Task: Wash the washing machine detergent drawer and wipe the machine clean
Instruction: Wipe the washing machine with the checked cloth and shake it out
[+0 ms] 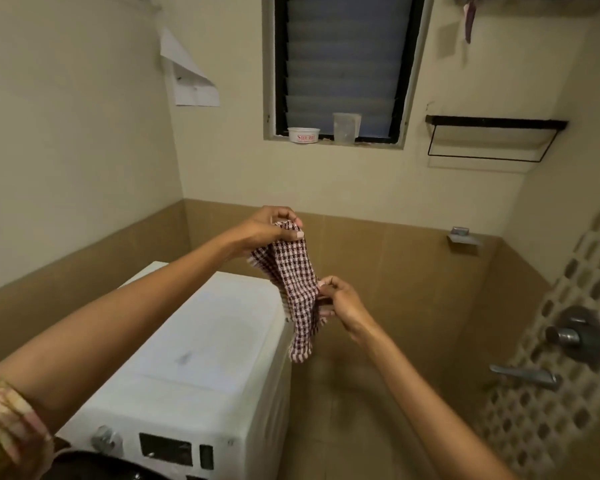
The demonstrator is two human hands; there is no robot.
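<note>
A red-and-white checked cloth (pixel 296 289) hangs in the air beyond the far right corner of the white washing machine (pixel 201 355). My left hand (pixel 267 230) pinches the cloth's top edge, raised above the machine's back. Lower and to the right, my right hand (pixel 340 303) grips the cloth's side edge. The cloth's bottom end dangles free below both hands. The machine's control panel with a knob (pixel 106 439) and dark display (pixel 165 448) faces me at the bottom. The detergent drawer is not visible.
A window (pixel 343 67) with a white tub (pixel 303 135) and a clear cup (pixel 346 128) on its sill is straight ahead. A black wall rack (pixel 492 136), a soap holder (pixel 463 235) and taps (pixel 579 336) line the right side. Paper (pixel 191 74) hangs in the left corner.
</note>
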